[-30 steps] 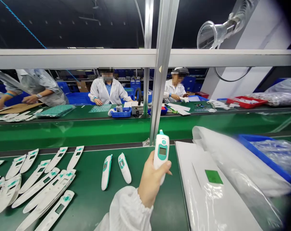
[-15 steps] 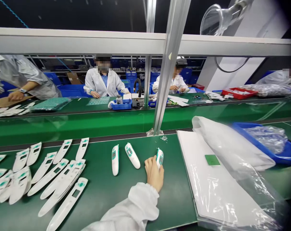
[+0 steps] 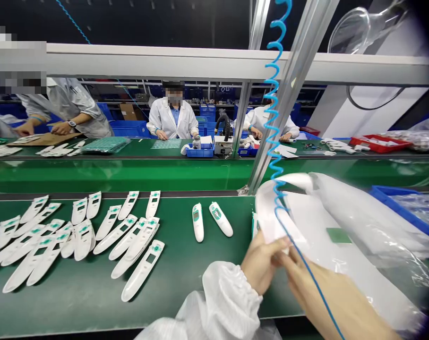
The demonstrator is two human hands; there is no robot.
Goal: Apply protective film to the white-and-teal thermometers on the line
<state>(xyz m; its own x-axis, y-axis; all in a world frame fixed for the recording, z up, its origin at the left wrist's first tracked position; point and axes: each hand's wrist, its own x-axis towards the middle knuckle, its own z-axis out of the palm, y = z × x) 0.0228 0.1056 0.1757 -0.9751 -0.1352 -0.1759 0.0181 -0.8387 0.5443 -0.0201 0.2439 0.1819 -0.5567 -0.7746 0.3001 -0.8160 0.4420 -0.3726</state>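
Note:
My left hand (image 3: 260,262) and my right hand (image 3: 303,278) pinch the lower edge of a white packing sheet (image 3: 274,212), lifted from a white stack in plastic film (image 3: 345,241) with a green label (image 3: 338,235). A thermometer (image 3: 254,225) lies partly hidden behind the sheet. Two more thermometers (image 3: 198,222) (image 3: 220,219) rest on the green mat (image 3: 76,307) left of my hands. Farther left lie several white thermometer shells (image 3: 129,238). A blue coiled cord (image 3: 274,118) hangs down and runs across my right hand.
A blue tray of clear bags (image 3: 404,203) sits at right. An aluminium upright (image 3: 292,94) stands behind my hands. Beyond a green conveyor (image 3: 111,174), co-workers in white coats (image 3: 172,118) work at a far bench.
My left hand has left the thermometer and now holds the white sheet, lifted from the stack. My right hand has come into view on the same sheet. The view has turned right.

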